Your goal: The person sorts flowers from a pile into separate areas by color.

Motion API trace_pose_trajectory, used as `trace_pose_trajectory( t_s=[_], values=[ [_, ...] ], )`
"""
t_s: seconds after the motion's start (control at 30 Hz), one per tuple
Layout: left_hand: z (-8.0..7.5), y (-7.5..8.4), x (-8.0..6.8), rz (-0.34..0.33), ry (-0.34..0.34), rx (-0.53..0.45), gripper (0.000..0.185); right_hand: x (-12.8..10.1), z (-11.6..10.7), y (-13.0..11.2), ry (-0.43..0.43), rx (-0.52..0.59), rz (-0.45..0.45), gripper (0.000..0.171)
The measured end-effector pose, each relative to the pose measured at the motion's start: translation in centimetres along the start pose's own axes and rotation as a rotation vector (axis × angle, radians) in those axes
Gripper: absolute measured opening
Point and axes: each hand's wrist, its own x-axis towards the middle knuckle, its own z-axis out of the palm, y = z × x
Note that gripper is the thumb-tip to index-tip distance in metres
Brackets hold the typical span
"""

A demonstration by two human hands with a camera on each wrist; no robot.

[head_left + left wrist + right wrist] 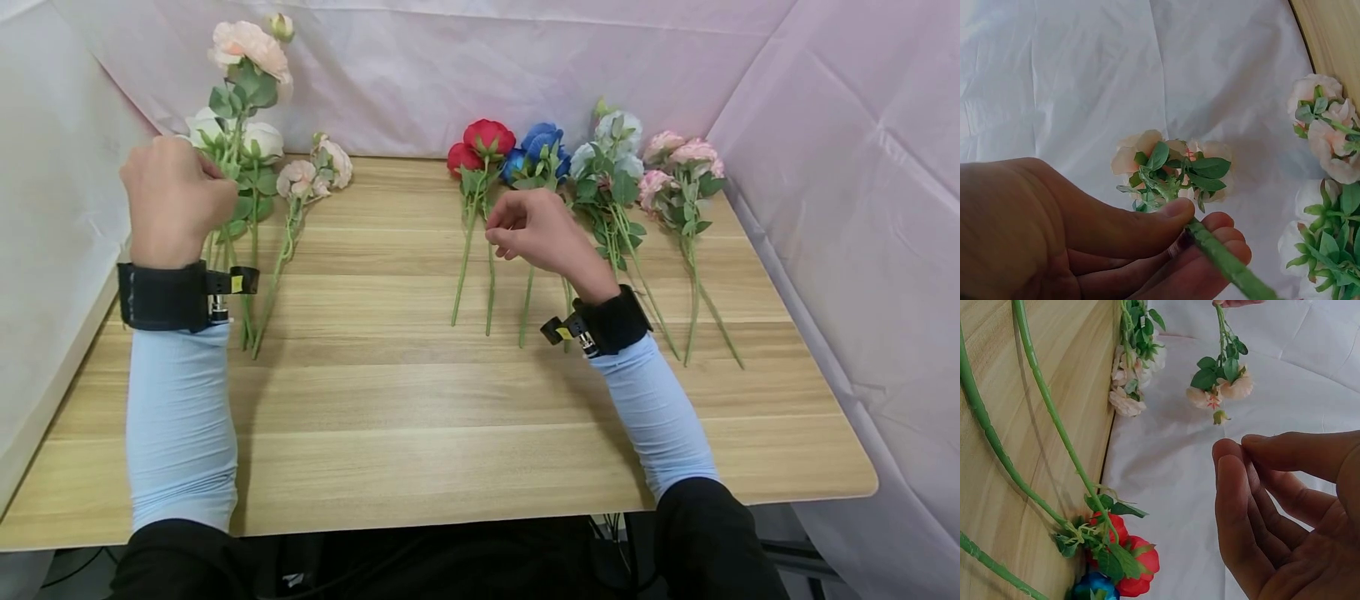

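Note:
On the left, my left hand (176,196) pinches the green stem of a peach artificial rose (253,54) between thumb and fingers, as the left wrist view shows with the hand (1141,244) around the stem (1225,262). This flower is raised upright above the white artificial roses (262,140) and the pale pink ones (315,171) on the table. My right hand (536,229) hovers over the stems of the blue roses (542,150), beside the red roses (487,142). Its fingers (1232,487) bend loosely near the thumb and hold nothing.
Light blue flowers (618,137) and pink flowers (686,162) lie at the back right, their stems toward me. The wooden table (420,433) meets white cloth (465,67) behind and at both sides. Black camera straps (167,297) circle both wrists.

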Motion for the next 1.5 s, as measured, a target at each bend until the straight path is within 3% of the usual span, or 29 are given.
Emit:
trace_pose_trajectory(
  t_s=[0.27,0.47,0.83,1.07,1.33,1.5],
  values=[
    [0.5,1.1,-0.3,0.018,-0.046,-0.027,0.038,0.0,0.0,0.1,-0.004,0.001,0.0,0.006],
    [0.8,2.6,-0.7,0.031,-0.102,-0.068,0.025,0.1,0.2,0.2,-0.004,0.006,0.008,0.005],
    [4.4,7.9,-3.3,0.248,-0.09,-0.153,0.016,0.4,1.2,-0.1,-0.01,-0.011,0.014,0.007],
    [7.2,10.9,-5.4,0.41,-0.077,-0.167,0.018,0.4,2.1,-0.5,0.004,0.056,-0.038,0.017],
    [8.7,13.2,-7.5,0.451,-0.12,-0.222,0.016,0.5,3.1,-1.0,0.0,0.221,-0.017,0.037],
    [9.7,14.1,-8.7,0.486,-0.131,-0.228,0.014,0.4,3.5,-1.1,0.042,0.28,-0.013,0.034]
  ],
)
